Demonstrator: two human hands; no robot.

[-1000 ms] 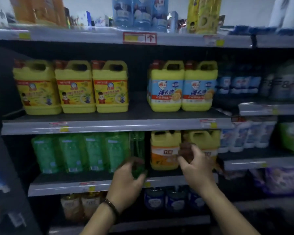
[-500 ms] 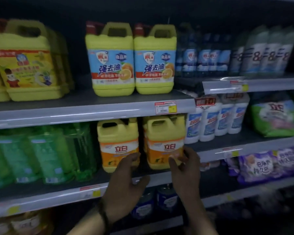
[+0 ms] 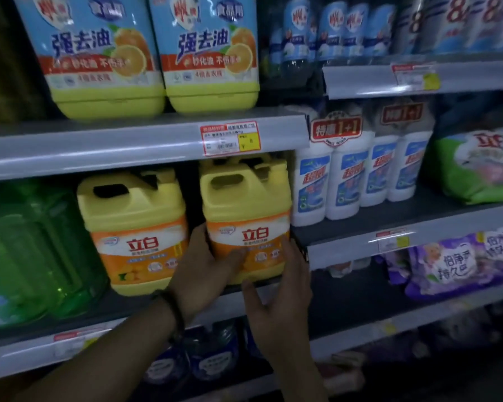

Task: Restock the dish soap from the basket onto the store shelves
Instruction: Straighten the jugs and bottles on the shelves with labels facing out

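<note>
Two yellow dish soap jugs with orange labels stand side by side on the middle shelf (image 3: 26,353). The right jug (image 3: 244,204) sits between both my hands. My left hand (image 3: 204,268) grips its lower left corner, thumb curled across the front of the label. Against the jug's lower right edge my right hand (image 3: 279,291) presses with straight fingers, thumb stretched out under the front. The left jug (image 3: 134,216) stands untouched, a narrow gap away. No basket is in view.
Green bottles (image 3: 26,256) fill the shelf to the left. Larger yellow jugs with blue labels (image 3: 105,53) stand on the shelf above. White bottles (image 3: 346,181), a green bag (image 3: 476,163) and purple bags (image 3: 462,262) fill the right bay. Dark bottles (image 3: 209,364) sit below.
The view has come closer and lower. Both hands moved from in front of the shelf edge onto the right orange-labelled jug, the left now gripping it.
</note>
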